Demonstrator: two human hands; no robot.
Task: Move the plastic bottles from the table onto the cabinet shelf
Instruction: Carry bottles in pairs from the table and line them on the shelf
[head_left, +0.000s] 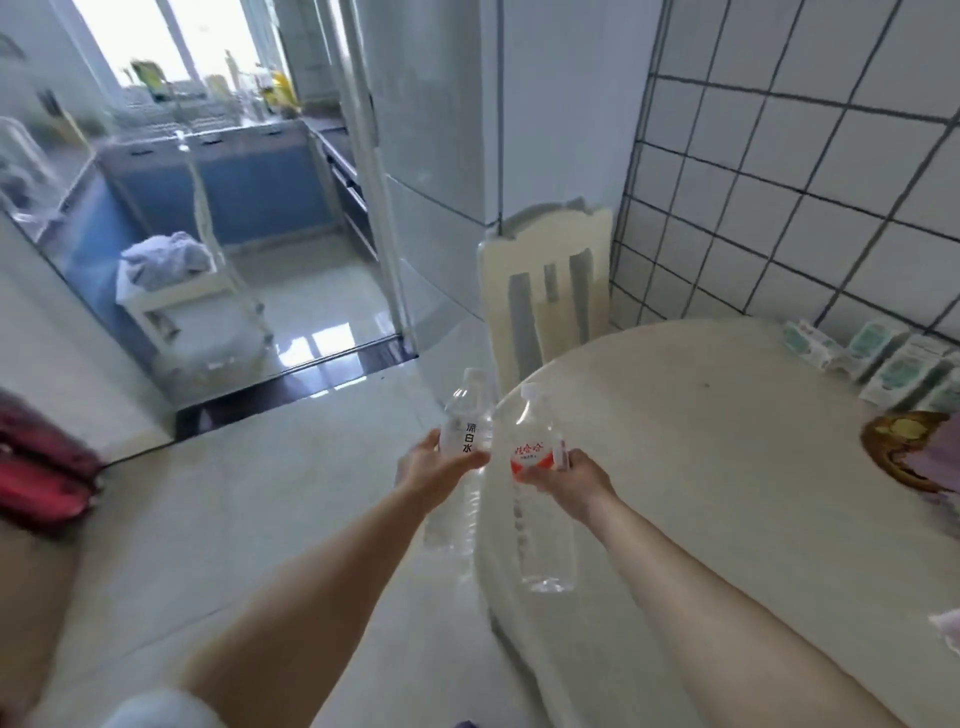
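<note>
My left hand (434, 465) grips a clear plastic bottle with a white label (463, 415) around its middle, held upright over the floor just left of the table. My right hand (569, 480) grips a second clear bottle with a red and white label (532, 441), held upright above the round cream table (701, 467) at its left edge. Both bottles carry white caps and look empty. The two bottles are close together, a small gap between them. No cabinet shelf shows clearly in this view.
A cream chair (550, 280) stands behind the table against a white fridge (441, 130). Tissue packs (878, 358) line the tiled wall, and an orange dish (904, 447) sits at the table's right. A kitchen doorway opens on the left, with blue cabinets (249, 187). Red cushions (41, 467) lie far left.
</note>
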